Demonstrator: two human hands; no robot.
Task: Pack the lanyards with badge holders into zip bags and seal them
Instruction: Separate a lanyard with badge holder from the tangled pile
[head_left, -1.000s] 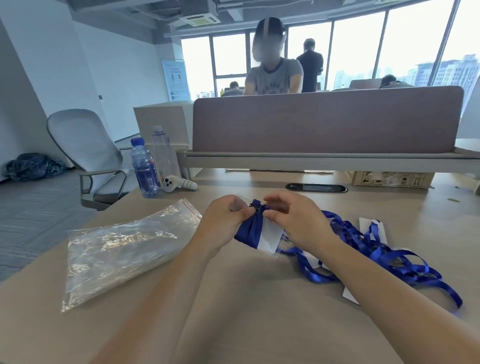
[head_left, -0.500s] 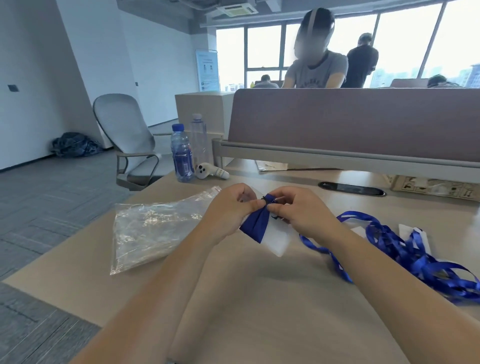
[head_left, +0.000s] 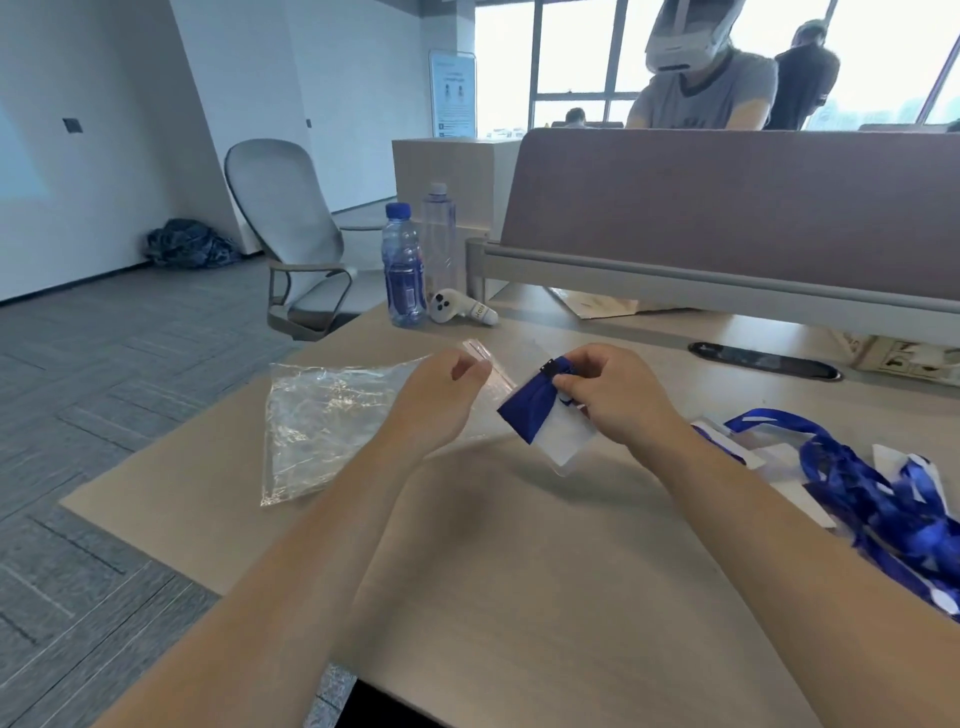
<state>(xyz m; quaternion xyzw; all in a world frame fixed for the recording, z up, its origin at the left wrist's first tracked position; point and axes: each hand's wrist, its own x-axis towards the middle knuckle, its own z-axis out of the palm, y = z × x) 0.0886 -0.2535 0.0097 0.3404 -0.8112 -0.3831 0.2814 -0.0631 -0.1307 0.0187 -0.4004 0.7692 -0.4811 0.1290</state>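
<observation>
Your right grip (head_left: 608, 395) is pinching the folded blue lanyard (head_left: 530, 410) and its badge holder (head_left: 566, 439) over the worktop (head_left: 519, 571). Your left grip (head_left: 441, 400) sits curled at the mouth of the zip bag (head_left: 327, 410) lying flat. Can't tell if it's actually got the edge. The spare lanyards (head_left: 872, 493) are piled on your right.
</observation>
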